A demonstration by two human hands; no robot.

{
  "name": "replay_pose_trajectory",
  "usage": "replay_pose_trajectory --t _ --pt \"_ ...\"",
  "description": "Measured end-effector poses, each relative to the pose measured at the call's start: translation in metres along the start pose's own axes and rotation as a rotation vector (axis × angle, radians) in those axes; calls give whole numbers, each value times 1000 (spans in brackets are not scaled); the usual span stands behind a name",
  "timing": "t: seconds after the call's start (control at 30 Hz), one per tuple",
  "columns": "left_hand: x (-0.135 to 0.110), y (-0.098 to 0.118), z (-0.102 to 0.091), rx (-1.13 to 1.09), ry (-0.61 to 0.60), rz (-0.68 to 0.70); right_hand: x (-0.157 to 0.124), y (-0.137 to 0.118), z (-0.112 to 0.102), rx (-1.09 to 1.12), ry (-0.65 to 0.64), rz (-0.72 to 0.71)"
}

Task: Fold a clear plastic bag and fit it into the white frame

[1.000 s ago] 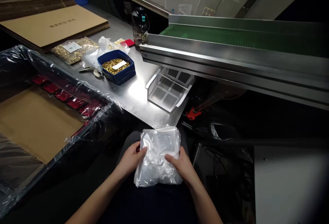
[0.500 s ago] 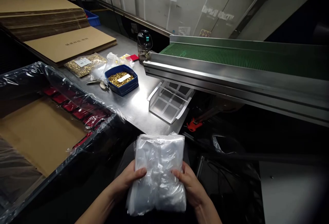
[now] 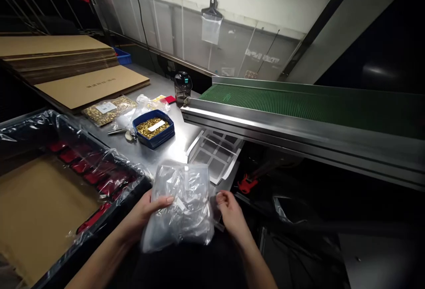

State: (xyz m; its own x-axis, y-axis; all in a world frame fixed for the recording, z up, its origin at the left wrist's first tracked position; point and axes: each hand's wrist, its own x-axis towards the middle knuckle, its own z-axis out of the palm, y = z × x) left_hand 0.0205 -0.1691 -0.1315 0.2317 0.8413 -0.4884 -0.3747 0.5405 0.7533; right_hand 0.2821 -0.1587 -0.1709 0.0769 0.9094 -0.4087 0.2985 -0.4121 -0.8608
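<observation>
A stack of clear plastic bags (image 3: 179, 222) is tilted above my lap. My left hand (image 3: 149, 207) grips its left side, with the thumb lying on top and the other fingers hidden underneath. My right hand (image 3: 229, 209) is at the stack's right edge, apart from the main bundle. Its fingers are curled in, pinching what looks like the edge of a single clear bag (image 3: 215, 211) that sticks out from the stack.
Left stands a plastic-lined bin (image 3: 114, 158) holding red packets (image 3: 83, 165). On the metal table (image 3: 175, 147) are a blue tray (image 3: 154, 143) of gold-coloured pieces, a white-framed tray (image 3: 215, 156), a dark jug (image 3: 182, 87) and cardboard sheets (image 3: 93, 83). A green conveyor (image 3: 265, 103) crosses at right.
My left hand has carried the stack left and slightly up. My right hand has let go of the bundle's side and now pinches at its edge. The camera has tipped upward.
</observation>
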Motion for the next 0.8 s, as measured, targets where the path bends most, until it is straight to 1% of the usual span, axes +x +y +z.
replay_pose_trajectory --t 0.03,0.1,0.17,0.27,0.33,0.4,0.5,0.63,0.8 --pt "4 9 0 34 25 17 11 -4 -3 -41 93 -7" --pt "13 25 1 87 45 35 33 -15 -8 -98 208 -22" --pt "22 35 3 113 4 29 53 -28 -11 -172 236 -28" --pt "39 40 9 111 -137 -28 68 -42 -12 -277 197 -21" --pt "52 37 15 97 -213 -81 68 -44 -15 -325 170 -22" --pt "64 29 21 84 -234 -112 63 -42 -20 -348 131 -39" --pt "79 15 27 65 -217 -123 57 -38 -27 -359 82 -62" --pt "90 -1 31 5 -200 -152 56 -37 -33 -352 80 -50" --pt "99 -12 31 -77 -122 -258 63 -34 -34 -243 64 -47"
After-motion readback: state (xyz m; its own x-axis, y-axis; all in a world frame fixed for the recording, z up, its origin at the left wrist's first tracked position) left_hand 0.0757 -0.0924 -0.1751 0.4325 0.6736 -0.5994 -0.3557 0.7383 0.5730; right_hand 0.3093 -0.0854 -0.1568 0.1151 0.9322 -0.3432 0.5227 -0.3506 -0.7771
